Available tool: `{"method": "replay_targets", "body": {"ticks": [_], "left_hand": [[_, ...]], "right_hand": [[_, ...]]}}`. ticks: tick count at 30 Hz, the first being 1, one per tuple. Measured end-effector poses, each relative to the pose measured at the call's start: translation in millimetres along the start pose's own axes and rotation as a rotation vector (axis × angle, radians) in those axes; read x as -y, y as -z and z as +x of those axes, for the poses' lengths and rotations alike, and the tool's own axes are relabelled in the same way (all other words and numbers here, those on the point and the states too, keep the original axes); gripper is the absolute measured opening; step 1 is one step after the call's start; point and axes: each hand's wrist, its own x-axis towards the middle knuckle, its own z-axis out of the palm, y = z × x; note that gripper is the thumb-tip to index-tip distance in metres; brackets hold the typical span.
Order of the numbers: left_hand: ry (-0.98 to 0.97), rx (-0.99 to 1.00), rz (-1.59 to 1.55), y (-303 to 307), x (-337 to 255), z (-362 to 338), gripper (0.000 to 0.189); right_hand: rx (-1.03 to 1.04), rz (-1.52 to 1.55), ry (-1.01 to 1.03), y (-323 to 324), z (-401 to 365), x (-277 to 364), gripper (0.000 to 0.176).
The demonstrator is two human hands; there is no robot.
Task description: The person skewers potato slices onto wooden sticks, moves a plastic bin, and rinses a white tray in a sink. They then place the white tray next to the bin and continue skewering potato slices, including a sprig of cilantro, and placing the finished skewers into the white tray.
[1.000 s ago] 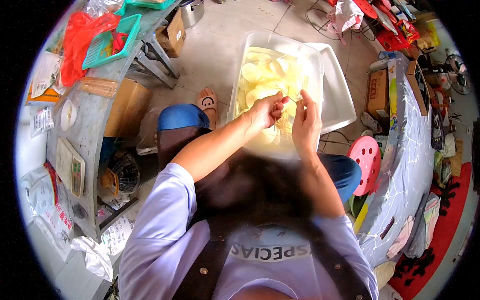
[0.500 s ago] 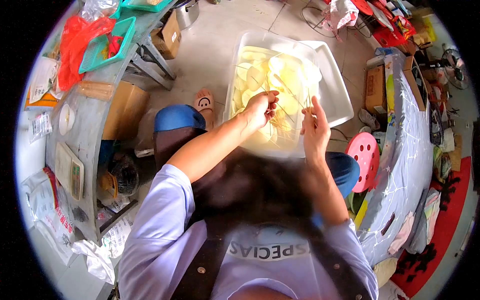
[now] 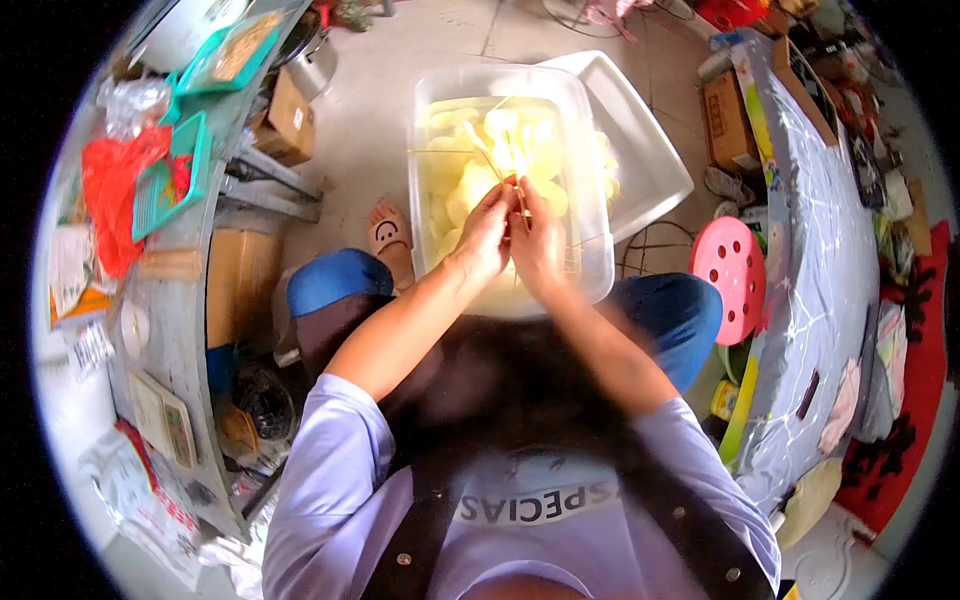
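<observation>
A translucent plastic tub stands on the floor between my knees. Pale yellow slices, which look like potato, lie in it in liquid. Thin wooden skewers stick up and out among them. My left hand is closed over the near part of the tub, its fingertips pinching thin skewers. Right beside it, my right hand is closed too, its fingers meeting the left ones around the sticks. Exactly which stick each hand holds is hard to make out in the glare.
A white tray sits partly behind the tub's right side. A pink stool is at right, near a cloth-covered surface. On the left, a grey table bears a scale, green baskets and a red bag.
My right hand has moved left from the tub's right edge to meet my left hand, and the fingertips are now together over the slices. The view has shifted slightly.
</observation>
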Motion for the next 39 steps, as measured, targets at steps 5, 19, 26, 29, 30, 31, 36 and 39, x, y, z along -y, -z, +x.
{"method": "replay_targets", "body": {"ticks": [5, 19, 26, 29, 30, 31, 36, 39], "left_hand": [[0.019, 0.003, 0.227, -26, -17, -11, 0.030], [-0.823, -0.408, 2.390, 30, -48, 59, 0.043], [-0.545, -0.402, 2.361, 10, -50, 54, 0.011], [-0.510, -0.424, 2.207, 3, -59, 43, 0.016], [-0.429, -0.440, 2.120, -7, -67, 36, 0.016], [-0.442, -0.435, 2.035, -5, -69, 34, 0.017], [-0.279, -0.385, 1.726, 17, -68, 30, 0.016], [-0.074, -0.318, 1.542, 27, -45, 23, 0.017]], "right_hand": [[-0.091, 0.128, 0.072, 28, 28, -17, 0.040], [-0.251, -0.212, -0.559, 107, 190, -270, 0.034], [0.125, -0.576, -0.354, 92, 197, -281, 0.053], [-0.015, -0.615, -0.153, 101, 211, -258, 0.046], [-0.051, -0.510, -0.141, 104, 207, -215, 0.039], [-0.060, -0.379, -0.054, 105, 199, -172, 0.036], [0.347, -0.225, 0.031, 67, 133, -66, 0.026], [0.568, -0.600, -0.030, 18, 97, -109, 0.035]]}}
